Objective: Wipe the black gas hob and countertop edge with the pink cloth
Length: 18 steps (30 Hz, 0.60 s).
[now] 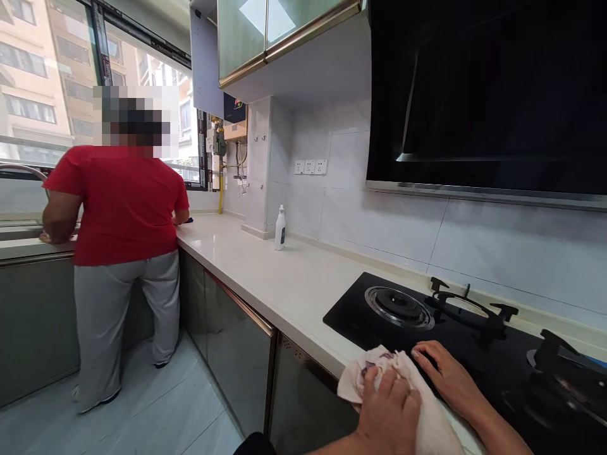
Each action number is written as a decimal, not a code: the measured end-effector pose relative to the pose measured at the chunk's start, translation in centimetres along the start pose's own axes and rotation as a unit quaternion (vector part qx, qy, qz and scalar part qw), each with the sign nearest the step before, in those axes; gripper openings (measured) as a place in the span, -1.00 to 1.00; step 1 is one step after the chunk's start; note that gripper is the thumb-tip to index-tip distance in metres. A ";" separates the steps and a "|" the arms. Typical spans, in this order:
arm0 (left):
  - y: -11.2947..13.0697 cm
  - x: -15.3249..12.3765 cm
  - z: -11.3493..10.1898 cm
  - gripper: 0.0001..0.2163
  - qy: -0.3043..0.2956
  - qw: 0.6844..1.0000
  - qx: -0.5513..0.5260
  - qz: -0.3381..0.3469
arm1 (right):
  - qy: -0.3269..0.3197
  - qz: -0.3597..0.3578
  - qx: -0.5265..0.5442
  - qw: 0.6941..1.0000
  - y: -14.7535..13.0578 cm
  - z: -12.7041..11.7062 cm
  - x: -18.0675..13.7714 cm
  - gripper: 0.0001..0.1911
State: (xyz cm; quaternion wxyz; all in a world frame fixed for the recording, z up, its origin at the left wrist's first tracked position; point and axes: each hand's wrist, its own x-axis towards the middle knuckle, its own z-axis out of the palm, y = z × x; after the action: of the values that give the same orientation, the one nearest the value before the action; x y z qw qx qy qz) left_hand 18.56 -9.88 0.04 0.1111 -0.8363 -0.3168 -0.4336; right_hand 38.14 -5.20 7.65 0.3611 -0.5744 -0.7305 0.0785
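While the left hand grips a crumpled white cloth at the front edge of the worktop, the right hand lies open, holding nothing, on the black glass gas hob just beside it (a person in a red T-shirt stands well along the worktop).

Past the right hand, a trivet and a second trivet rise from the hob, blocking a low sweep to the right. The left hand and its cloth have a long run of counter ahead, up to the bottle by the wall (a slim white one). Farther on, a person stands at the counter. Overhead, the hood and cabinet limit a high reach.
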 end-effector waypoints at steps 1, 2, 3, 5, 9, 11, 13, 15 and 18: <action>0.6 0.2 0.5 -0.23 -0.005 1.000 0.001 0.008 | -0.001 -0.001 -0.001 1.000 0.0 0.0 0.0 -0.51; 1.0 0.4 0.7 -0.26 -0.008 1.000 0.004 0.011 | -0.003 -0.001 -0.002 1.000 0.0 -0.1 0.1 -0.51; 1.3 0.6 0.7 -0.31 -0.010 1.000 0.005 0.014 | -0.005 -0.001 -0.003 1.000 0.1 -0.1 0.1 -0.52; 1.5 1.0 0.2 -0.41 -0.015 1.000 0.002 0.018 | -0.009 0.000 -0.002 1.000 0.1 -0.1 0.1 -0.52; 1.1 1.8 -1.9 -0.42 -0.041 0.999 -0.017 0.027 | -0.009 0.000 0.007 1.000 0.2 -0.1 0.2 -0.55; 1.0 2.3 -2.7 -0.35 -0.058 0.998 -0.020 0.026 | -0.006 0.000 0.014 1.000 0.2 0.0 0.1 -0.56; 1.0 2.8 -3.1 -0.30 -0.075 0.997 -0.019 0.021 | -0.001 0.002 0.023 1.000 0.2 0.1 0.1 -0.57; 1.1 3.1 -3.3 -0.27 -0.088 0.996 -0.023 0.013 | 0.004 0.003 0.033 0.999 0.1 0.2 0.1 -0.57; 1.0 3.1 -3.3 -0.23 -0.093 0.995 -0.036 0.007 | 0.016 0.013 0.050 0.999 -0.2 -0.2 0.0 -0.55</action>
State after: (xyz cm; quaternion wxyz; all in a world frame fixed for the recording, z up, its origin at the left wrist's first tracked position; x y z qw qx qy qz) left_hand 18.30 -10.86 4.56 0.0536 -0.8783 -0.3042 -0.3649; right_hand 38.13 -5.33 7.93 0.3997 -0.5661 -0.7124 0.1107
